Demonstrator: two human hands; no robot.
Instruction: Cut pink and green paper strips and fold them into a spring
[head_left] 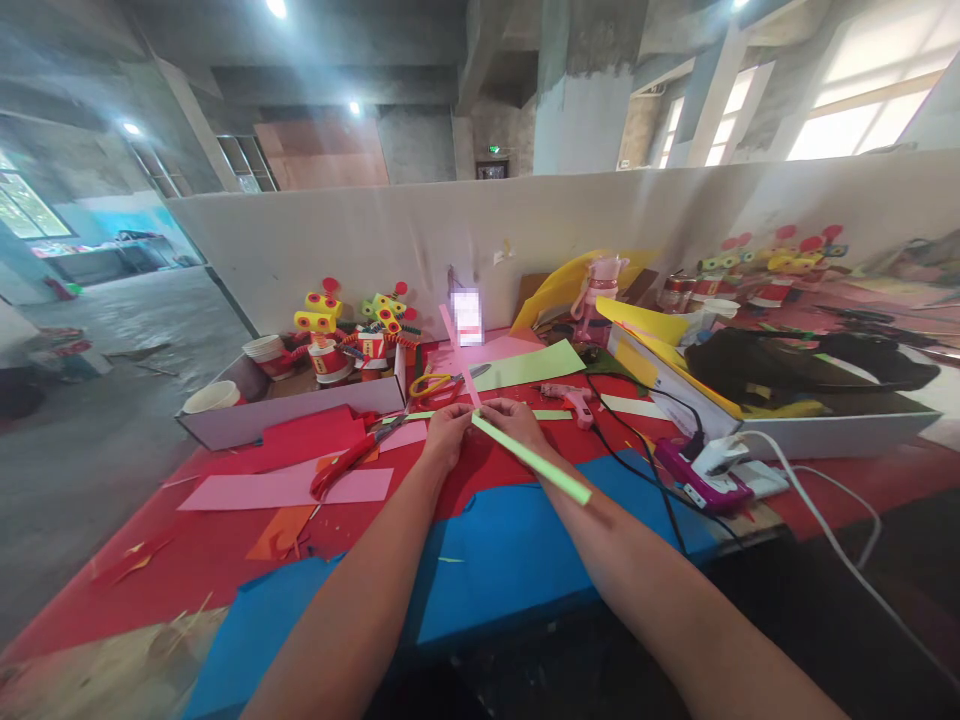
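Observation:
Pinched between my two hands, a light green paper strip (534,460) and a pink paper strip (463,358) meet end to end at an angle. My left hand (448,435) is closed on the joint from the left, and my right hand (514,420) is closed on it from the right. The green strip slants down over my right forearm; the pink one points away from me. My fingertips partly hide where the strips overlap. Just beyond lie yellow-handled scissors (433,385) and a wide light green paper sheet (536,366). A pink glue gun (571,400) lies to the right.
Red-handled scissors (341,468) rest on pink paper (225,491) at left. A box (292,418) holds paper-cup figures (328,360). A purple power strip (701,478) with cables sits right, before a white box (832,436). Blue sheets (517,530) cover the near edge.

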